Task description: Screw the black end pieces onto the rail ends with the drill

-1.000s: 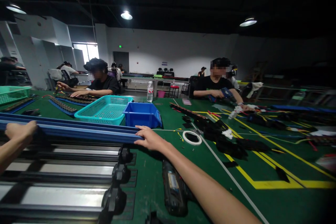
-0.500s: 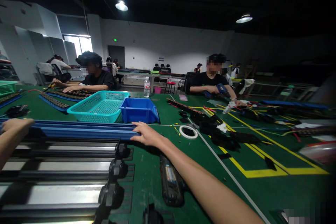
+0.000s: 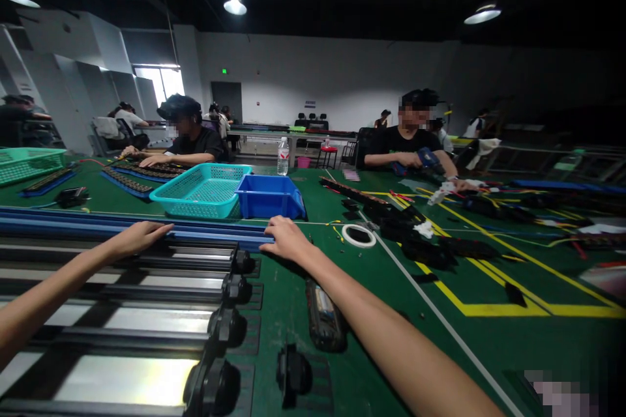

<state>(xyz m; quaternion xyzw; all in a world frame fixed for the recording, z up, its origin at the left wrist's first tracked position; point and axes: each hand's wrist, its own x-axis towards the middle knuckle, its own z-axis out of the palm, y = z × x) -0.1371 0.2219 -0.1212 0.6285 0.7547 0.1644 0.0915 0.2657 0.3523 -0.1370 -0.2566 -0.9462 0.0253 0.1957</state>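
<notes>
Long blue rails [image 3: 215, 232] lie side by side across the table in front of me. My left hand [image 3: 139, 238] rests on them near the middle, its fingers stretched out together and pointing right. At their right end, my right hand [image 3: 288, 239] is bent round the tip with the thumb on the near side. Nearer to me lie several silver panels [image 3: 141, 319] in black frames, with black end caps [image 3: 229, 326] along their right ends. A loose black end piece [image 3: 293, 371] stands on the table beside them.
Beyond the rails are a turquoise basket [image 3: 203, 199], a blue bin [image 3: 271, 199] and a water bottle [image 3: 282, 156]. A dark power tool part [image 3: 325, 319] lies under my right forearm. A white tape ring [image 3: 359, 236] and black parts are rightward. Two co-workers sit opposite.
My left hand has moved right along the blue rails, from the far left to near their middle. My right hand stays at the right end. The view has turned slightly left.
</notes>
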